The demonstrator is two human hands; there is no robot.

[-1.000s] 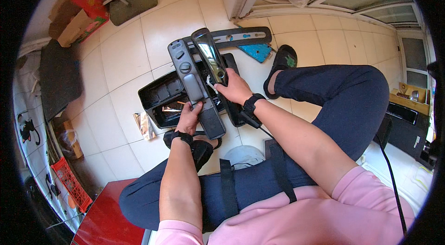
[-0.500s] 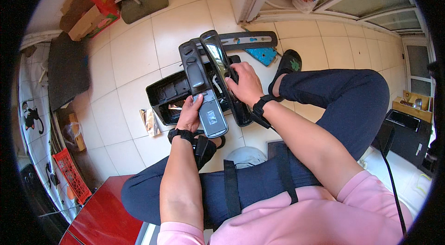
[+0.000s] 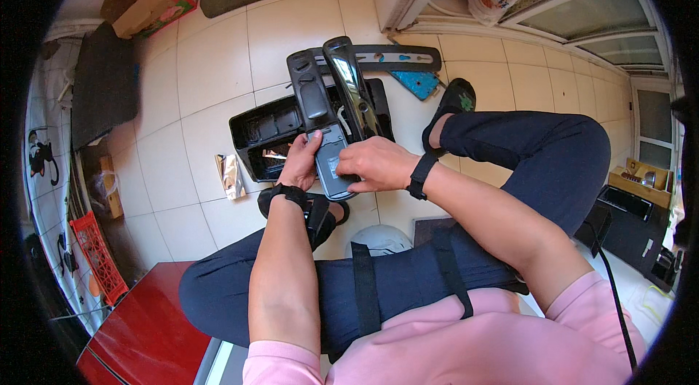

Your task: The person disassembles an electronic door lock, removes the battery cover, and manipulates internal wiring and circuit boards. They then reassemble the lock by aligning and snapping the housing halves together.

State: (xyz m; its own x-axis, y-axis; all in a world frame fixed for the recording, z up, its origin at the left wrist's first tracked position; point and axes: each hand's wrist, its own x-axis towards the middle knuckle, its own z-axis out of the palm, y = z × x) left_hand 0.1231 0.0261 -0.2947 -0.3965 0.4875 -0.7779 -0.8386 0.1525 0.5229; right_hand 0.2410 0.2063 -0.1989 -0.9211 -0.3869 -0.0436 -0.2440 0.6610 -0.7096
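Observation:
A long black door lock panel (image 3: 314, 97) with a grey lower face slants across an open black case (image 3: 266, 127). My left hand (image 3: 297, 164) grips its left edge, thumb on top. My right hand (image 3: 380, 165) is closed, with curled fingers pressed on the right side of the grey lower face; its fingertips are partly hidden. A glossy black panel (image 3: 350, 83) lies just right of it, on the case, touched by neither hand's fingers as far as I can see. Behind both, a long dark plate with slots (image 3: 404, 57) lies crosswise.
A blue flat piece (image 3: 419, 84) sticks out under the slotted plate. Crumpled foil-like packaging (image 3: 230, 176) lies left of the case on the tiled floor (image 3: 211, 57). A red glossy surface (image 3: 149, 323) stands at my left, an orange crate (image 3: 100, 257) beyond it.
My right hand has left the glossy black panel and moved down and left onto the grey lower face. My left hand keeps its grip.

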